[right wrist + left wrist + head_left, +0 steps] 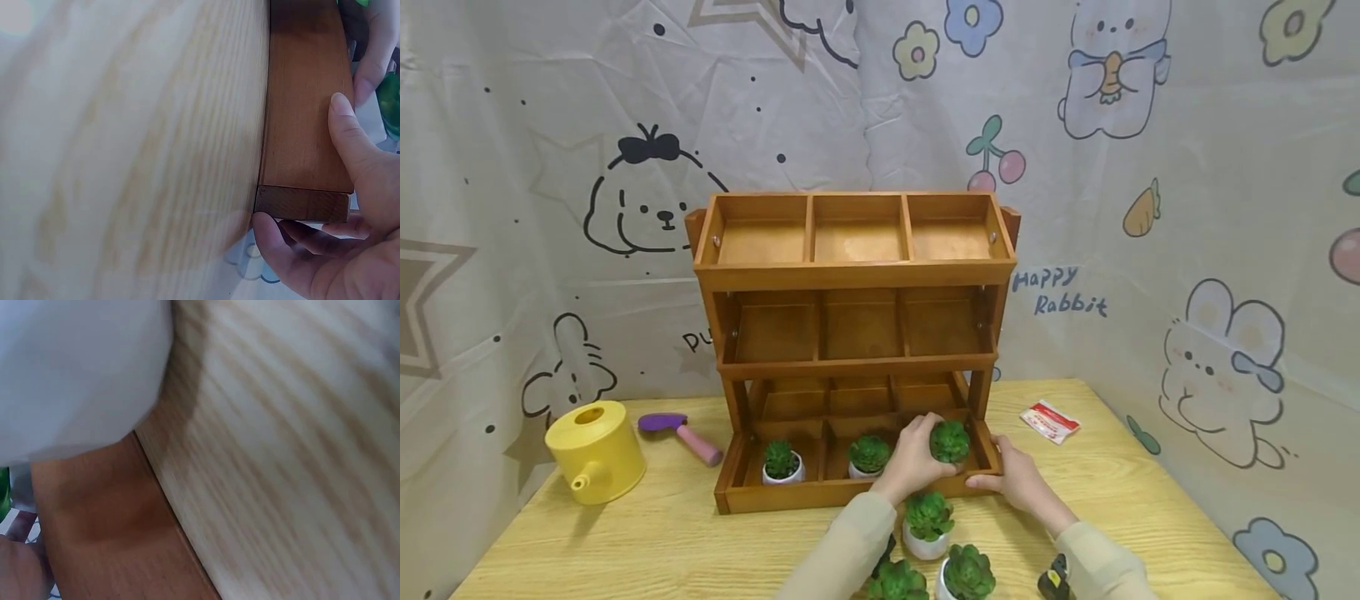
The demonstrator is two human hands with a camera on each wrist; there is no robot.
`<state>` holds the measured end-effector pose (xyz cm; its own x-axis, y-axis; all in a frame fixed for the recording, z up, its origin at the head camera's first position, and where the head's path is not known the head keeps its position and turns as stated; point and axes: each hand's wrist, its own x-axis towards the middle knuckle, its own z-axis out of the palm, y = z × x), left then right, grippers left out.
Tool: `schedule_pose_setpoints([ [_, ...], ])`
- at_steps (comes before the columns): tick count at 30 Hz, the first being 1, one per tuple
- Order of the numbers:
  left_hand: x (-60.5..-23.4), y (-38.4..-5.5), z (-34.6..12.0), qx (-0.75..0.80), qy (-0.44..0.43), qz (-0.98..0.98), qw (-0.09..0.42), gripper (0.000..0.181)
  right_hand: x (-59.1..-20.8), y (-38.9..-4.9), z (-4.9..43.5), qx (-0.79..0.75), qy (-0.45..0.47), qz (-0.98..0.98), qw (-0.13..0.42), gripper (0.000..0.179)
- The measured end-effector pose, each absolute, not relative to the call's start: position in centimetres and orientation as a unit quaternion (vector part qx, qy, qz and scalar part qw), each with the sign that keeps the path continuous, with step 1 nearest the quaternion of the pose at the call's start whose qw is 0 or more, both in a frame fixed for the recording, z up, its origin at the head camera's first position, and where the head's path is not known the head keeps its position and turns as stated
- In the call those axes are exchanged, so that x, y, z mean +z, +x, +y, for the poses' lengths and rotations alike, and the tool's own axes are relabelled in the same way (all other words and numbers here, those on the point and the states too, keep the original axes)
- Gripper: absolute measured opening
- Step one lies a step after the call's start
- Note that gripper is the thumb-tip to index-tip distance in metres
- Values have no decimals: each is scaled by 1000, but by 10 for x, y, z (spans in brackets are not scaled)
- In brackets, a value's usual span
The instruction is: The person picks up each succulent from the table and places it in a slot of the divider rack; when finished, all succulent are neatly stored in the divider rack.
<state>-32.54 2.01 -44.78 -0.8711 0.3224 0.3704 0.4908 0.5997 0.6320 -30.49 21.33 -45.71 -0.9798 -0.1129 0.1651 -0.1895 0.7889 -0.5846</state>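
Within left grip point(913, 458), succulent point(950, 442) upright

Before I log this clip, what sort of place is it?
Probably a staged tabletop corner: a wood-grain table backed by creased cartoon-print cloth, with a wooden rack and yellow watering can on it.

Backdrop point(880, 125) says "Happy Rabbit", plus a cut-off "pu" beside the shelf point(857, 277). Print on the packet point(1049, 422) is too tiny
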Motion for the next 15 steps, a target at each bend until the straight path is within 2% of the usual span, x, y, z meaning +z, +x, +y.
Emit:
schedule_pose_setpoints([
  [15,-450,-329,26,-370,-178,-909,70,71,-457,-305,213,304,85,-947,60,83],
])
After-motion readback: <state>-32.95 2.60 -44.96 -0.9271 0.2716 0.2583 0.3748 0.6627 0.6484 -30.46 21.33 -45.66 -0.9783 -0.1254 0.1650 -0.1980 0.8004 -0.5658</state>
